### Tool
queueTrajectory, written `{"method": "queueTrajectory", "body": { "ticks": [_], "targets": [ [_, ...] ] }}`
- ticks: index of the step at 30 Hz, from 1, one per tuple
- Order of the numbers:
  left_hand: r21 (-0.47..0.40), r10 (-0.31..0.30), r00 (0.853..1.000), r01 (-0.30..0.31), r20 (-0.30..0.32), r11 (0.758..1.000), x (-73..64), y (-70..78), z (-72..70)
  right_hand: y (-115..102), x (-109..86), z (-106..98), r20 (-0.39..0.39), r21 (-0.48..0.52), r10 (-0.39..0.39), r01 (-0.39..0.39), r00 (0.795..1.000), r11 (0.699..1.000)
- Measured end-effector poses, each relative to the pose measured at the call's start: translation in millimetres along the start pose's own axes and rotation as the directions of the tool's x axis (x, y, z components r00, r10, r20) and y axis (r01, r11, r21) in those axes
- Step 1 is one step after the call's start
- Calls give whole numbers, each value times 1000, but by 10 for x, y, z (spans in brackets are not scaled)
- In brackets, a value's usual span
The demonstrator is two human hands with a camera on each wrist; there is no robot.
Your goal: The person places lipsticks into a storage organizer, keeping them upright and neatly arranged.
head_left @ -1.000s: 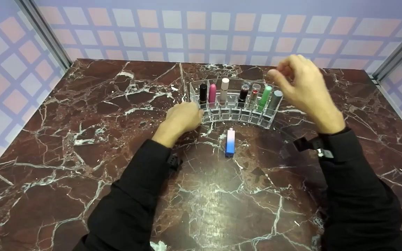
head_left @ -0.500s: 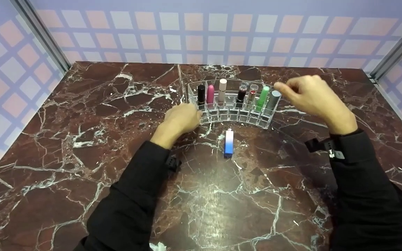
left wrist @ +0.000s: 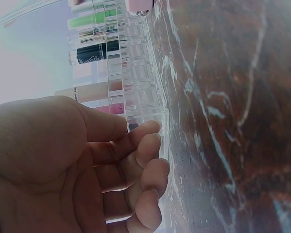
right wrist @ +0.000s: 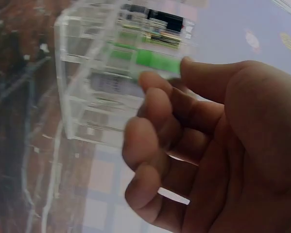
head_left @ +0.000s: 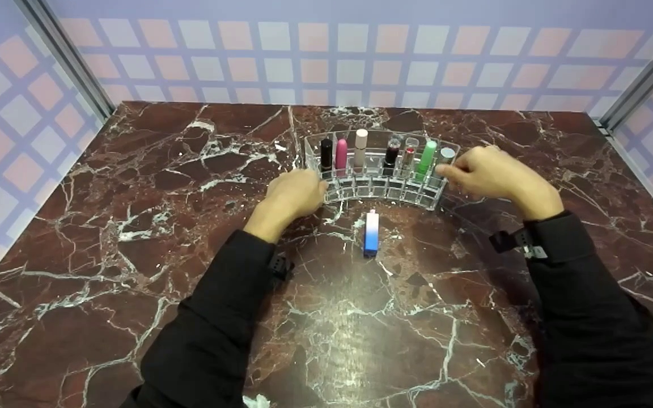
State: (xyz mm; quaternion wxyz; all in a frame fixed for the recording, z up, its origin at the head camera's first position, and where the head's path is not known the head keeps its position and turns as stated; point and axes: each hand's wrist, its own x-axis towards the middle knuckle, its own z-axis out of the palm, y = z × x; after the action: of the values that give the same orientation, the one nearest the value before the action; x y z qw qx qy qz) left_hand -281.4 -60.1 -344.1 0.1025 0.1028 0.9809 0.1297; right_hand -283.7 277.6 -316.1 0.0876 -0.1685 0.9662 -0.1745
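Observation:
A clear curved lipstick organizer (head_left: 380, 182) stands on the marble-patterned table. In its back row are a black tube (head_left: 326, 153), a pink one (head_left: 341, 154), a pale one (head_left: 360, 148), a dark one (head_left: 391, 157), a clear-capped red lipstick (head_left: 408, 157), a green tube (head_left: 427, 157) and a grey-topped one (head_left: 446, 154). My left hand (head_left: 295, 191) pinches the organizer's left end between thumb and index finger. At the right end, my right hand (head_left: 499, 175) hovers with loosely bent fingers, nothing held. Whether its fingertips touch the organizer is unclear. A white-to-blue lipstick tube (head_left: 371, 233) lies before the organizer.
The organizer's front row of small compartments (left wrist: 140, 73) faces me. A tiled-pattern wall (head_left: 332, 62) rises behind the table, with metal posts (head_left: 71, 62) at the corners. A whitish scrap (head_left: 256, 401) lies at the near edge.
My right hand has come down from above the organizer's right end, swinging out right and then back in beside the grey-topped tube. The left hand stays in place.

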Motion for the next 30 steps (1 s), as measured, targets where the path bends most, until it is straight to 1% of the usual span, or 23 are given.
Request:
{"method": "queueTrajectory", "body": {
  "ticks": [2,4,7,11,20,23,30],
  "targets": [
    [0,-1,1000,1,5,1000,-1,3,-3,14,30,32,41,-20,-9,9,999,1000],
    [0,1,1000,-1,5,1000,-4,5,-5,29,53,62,65,-37,-5,8,998,999],
    [-3,3,1000,-3,3,1000,-10,8,-11,43,71,98,81,-51,7,-3,997,999],
    [-12,4,1000,-4,8,1000,-14,7,-13,40,86,129,92,-56,0,5,996,998],
    [-18,5,1000,-4,23,1000,-4,-2,-4,34,99,163,182,-38,28,-21,983,999],
    [-11,8,1000,-8,21,1000,-4,1,-3,30,107,174,206,-33,16,-9,978,999],
    [1,-14,999,14,30,1000,8,6,0,-14,120,192,238,-5,-11,13,971,1000]
  ]
}}
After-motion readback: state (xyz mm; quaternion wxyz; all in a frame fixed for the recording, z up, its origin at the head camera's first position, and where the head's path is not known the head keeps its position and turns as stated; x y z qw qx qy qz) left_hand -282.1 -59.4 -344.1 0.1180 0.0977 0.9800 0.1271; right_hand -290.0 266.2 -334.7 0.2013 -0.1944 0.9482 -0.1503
